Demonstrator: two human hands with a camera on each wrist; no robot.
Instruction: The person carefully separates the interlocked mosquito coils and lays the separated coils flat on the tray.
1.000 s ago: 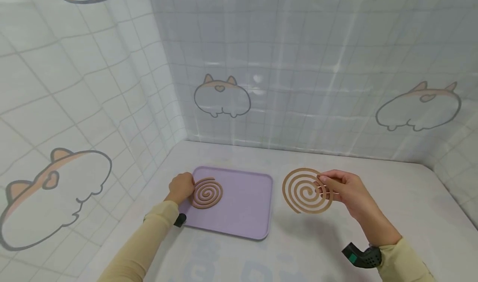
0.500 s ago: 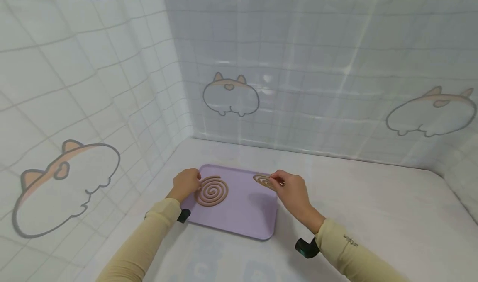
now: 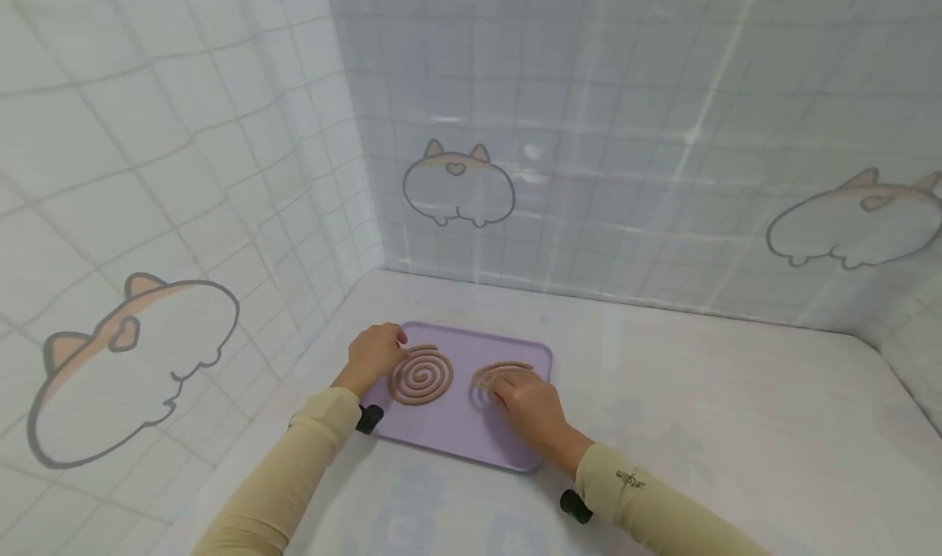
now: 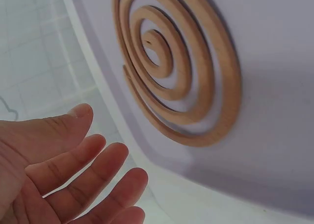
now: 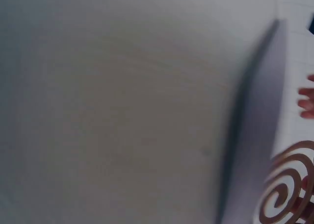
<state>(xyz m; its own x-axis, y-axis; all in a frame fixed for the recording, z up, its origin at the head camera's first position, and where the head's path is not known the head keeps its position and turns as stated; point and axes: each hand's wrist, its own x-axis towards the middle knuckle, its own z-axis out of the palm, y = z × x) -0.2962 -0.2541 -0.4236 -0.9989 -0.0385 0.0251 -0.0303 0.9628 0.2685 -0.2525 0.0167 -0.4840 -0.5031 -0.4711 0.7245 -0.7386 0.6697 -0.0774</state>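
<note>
A brown mosquito coil point(image 3: 422, 374) lies flat on the left half of the lilac tray point(image 3: 458, 427). My left hand point(image 3: 375, 349) is just beyond the tray's left edge; its loosely bent fingers hold nothing, and in the left wrist view they are apart from the coil. Over the tray's right half, my right hand point(image 3: 531, 409) pinches a second mosquito coil point(image 3: 504, 366), partly hidden behind the fingers. This coil shows slightly tilted. The right wrist view catches its spiral point(image 5: 280, 193) at the lower right corner.
The tray sits on a pale table point(image 3: 677, 425) with faint printed shapes. A wall covering point(image 3: 625, 172) with a grid and corgi drawings rises behind and to the left. Each wrist wears a black strap mount point(image 3: 576, 507).
My right hand has carried its coil leftward from beside the tray to over its right half. My left hand has drawn away from the coil lying on the tray.
</note>
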